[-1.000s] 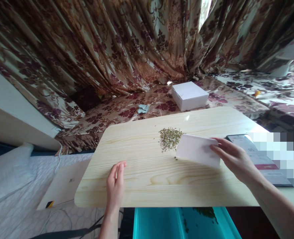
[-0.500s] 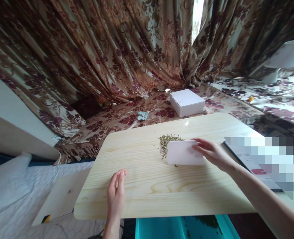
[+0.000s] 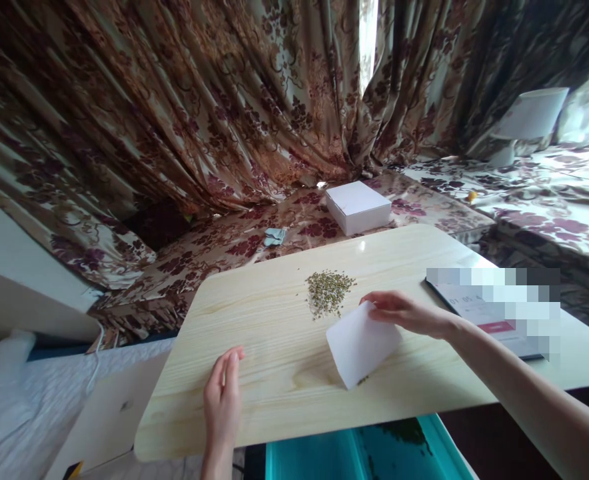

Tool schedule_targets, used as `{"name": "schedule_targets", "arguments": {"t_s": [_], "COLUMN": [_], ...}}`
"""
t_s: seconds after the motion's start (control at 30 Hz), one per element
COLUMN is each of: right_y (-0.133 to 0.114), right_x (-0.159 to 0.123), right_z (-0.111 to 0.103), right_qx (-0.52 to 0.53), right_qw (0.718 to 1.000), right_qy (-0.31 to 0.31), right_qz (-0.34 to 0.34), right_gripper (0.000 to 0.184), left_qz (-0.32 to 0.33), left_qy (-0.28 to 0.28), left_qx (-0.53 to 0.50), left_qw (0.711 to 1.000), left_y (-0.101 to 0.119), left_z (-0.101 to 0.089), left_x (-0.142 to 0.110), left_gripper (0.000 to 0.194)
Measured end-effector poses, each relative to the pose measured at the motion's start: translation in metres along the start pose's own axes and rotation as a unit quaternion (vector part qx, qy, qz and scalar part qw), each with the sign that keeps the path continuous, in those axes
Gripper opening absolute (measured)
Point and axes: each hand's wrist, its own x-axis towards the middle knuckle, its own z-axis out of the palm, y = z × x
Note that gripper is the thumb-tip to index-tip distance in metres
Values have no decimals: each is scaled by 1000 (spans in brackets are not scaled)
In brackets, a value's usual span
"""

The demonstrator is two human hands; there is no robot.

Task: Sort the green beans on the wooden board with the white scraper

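Observation:
My right hand [image 3: 399,312] grips a white card [image 3: 362,347] at its upper edge, thumb and fingers closed on it. The card slants over the wooden table [image 3: 269,340], and a few small green-brown bits [image 3: 363,380] lie by its lower edge. Just beyond it is a loose heap of small green-brown grains [image 3: 328,291], which look like seeds or dried buds. My left hand [image 3: 223,393] hovers at the table's near left part, loosely open, with nothing in it.
Below the table's near edge stands a turquoise divided bin [image 3: 309,457], dark green matter in its right compartment. A tablet-like screen [image 3: 499,327] lies on the table's right. Behind the table are a white box [image 3: 358,207] and a light blue cloth [image 3: 274,237].
My right hand has drawn the card toward me, away from the heap, and tilted it. The heap now shows whole. The left hand has barely moved; the view has shifted slightly.

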Motion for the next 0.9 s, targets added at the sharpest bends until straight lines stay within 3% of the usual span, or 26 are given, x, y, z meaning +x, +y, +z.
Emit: {"name": "schedule_targets", "arguments": {"t_s": [0.17,0.5,0.63,0.8,0.9], "right_y": [6,16,13,14,18], "right_x": [-24,-69,-73,-61,-54], "right_z": [0,10,0,-14,-9], "right_qx": [-28,-83,-70,-39,-21], "right_qw": [1000,994,976,917,896], "right_qy": [2,63,202,390,439], "right_qz": [7,13,-32,-70,-67], "right_gripper": [39,44,49,48,44], "left_qz": [5,4,0,-6,-11], "left_qy": [-1,-8,-4,-2,-4], "left_qx": [-11,-15,-23,-29,-28], "left_qw": [1000,1000,1000,1000,1000], "left_y": [-1,0,0,-2,-4], "left_z": [1,2,3,5,5], "left_x": [0,0,1,2,2], "left_gripper": [51,48,51,55,56]}}
